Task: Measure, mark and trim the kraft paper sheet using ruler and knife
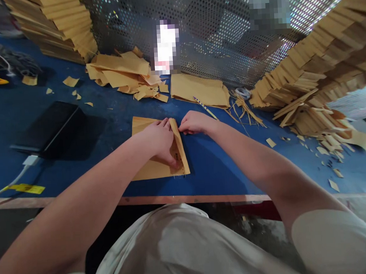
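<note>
A folded piece of brown kraft paper lies on the blue tabletop, close to the front edge. Its right side is turned up into a narrow strip, and small dark print shows near the lower right corner. My left hand rests flat on the paper with fingers apart, the thumb pointing toward the print. At the upper end of the turned strip, my right hand is closed, its curled fingertips at the paper's right edge. Those fingertips are partly hidden. Just beyond the right hand lies a striped pencil.
Tall stacks of brown paper rise at back left and another stack at right. Loose kraft pieces and a flat bundle lie before a perforated metal screen. A black box-shaped device with a white cable sits left.
</note>
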Motion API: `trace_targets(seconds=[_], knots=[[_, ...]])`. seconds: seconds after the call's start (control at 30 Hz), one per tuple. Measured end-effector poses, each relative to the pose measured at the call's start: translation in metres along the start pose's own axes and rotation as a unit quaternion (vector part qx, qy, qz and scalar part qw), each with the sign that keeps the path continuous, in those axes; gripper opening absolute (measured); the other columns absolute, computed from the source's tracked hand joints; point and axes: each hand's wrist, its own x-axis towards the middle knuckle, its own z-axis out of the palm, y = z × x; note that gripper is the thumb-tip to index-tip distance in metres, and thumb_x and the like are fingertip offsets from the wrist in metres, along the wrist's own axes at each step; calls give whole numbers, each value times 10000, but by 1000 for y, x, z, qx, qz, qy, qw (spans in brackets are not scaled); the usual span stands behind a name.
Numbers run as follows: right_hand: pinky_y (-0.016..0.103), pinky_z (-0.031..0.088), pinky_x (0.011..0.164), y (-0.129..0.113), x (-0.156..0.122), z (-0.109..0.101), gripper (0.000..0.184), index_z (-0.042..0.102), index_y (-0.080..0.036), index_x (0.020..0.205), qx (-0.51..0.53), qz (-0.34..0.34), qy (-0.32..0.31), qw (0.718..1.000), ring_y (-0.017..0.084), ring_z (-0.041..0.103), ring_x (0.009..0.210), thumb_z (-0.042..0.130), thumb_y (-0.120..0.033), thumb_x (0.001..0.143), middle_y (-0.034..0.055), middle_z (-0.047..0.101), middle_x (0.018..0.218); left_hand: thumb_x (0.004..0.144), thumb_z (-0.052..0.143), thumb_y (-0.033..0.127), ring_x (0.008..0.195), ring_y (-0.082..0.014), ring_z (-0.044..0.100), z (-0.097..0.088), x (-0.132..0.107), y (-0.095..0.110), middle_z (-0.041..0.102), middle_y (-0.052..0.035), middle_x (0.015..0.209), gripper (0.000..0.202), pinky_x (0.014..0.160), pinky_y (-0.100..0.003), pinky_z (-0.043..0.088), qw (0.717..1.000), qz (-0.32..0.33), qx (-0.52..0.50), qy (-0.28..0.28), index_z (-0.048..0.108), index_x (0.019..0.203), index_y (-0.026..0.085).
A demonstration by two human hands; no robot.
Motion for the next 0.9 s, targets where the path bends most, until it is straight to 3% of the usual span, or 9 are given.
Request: trace_targets(seconds=[0.2,0.4,0.5,0.57,0.63,0.73,0.9], knots=[[235,356,463,4,-33,8,225,652,-166,512,-39,-28,-52,997,95,461,403,602,-162,732,-25,522,402,574,732,804,1588,-401,191,-3,-1,1,206,-316,1672,1316,1287,-441,199,1000,-10,5,-10,426,1510,-69],[237,366,526,11,-80,26,176,718,-168,580,-100,-76,-121,985,100,530,486,603,-181,713,-26,593,483,591,738,776,1598,-401,141,-4,1,2,90,-312,1689,1405,1298,-436,172,1000,-15,-1,-20,256,1559,-120],[253,321,526,12,-105,37,188,697,-168,560,-143,-149,-132,970,79,447,477,606,-159,724,-43,540,478,609,751,740,1601,-395,127,-3,3,1,44,-302,1693,1431,1299,-440,170,999,-15,2,-31,139,1585,-111],[269,290,521,12,-115,41,215,664,-164,531,-159,-173,-125,964,71,364,460,609,-149,738,-56,477,460,625,751,720,1602,-398,116,-2,4,1,38,-297,1694,1404,1298,-449,169,999,-14,7,-38,144,1590,-98],[273,284,525,12,-118,41,227,649,-164,523,-159,-170,-121,965,72,346,463,617,-148,748,-61,455,459,642,740,710,1603,-395,112,-3,5,2,35,-286,1697,1370,1297,-450,169,999,-14,8,-38,158,1596,-81],[259,321,554,12,-110,38,210,662,-168,546,-145,-160,-149,965,82,442,500,639,-162,754,-56,497,477,646,740,697,1603,-392,113,-2,4,3,39,-290,1696,1364,1293,-446,177,999,-17,6,-35,150,1597,-82],[242,355,569,10,-91,26,200,664,-168,578,-132,-173,-271,938,82,478,501,678,-202,774,-62,554,495,628,747,699,1603,-391,114,2,3,1,47,-301,1695,1393,1294,-428,169,1000,-11,-9,-21,130,1594,-93]])
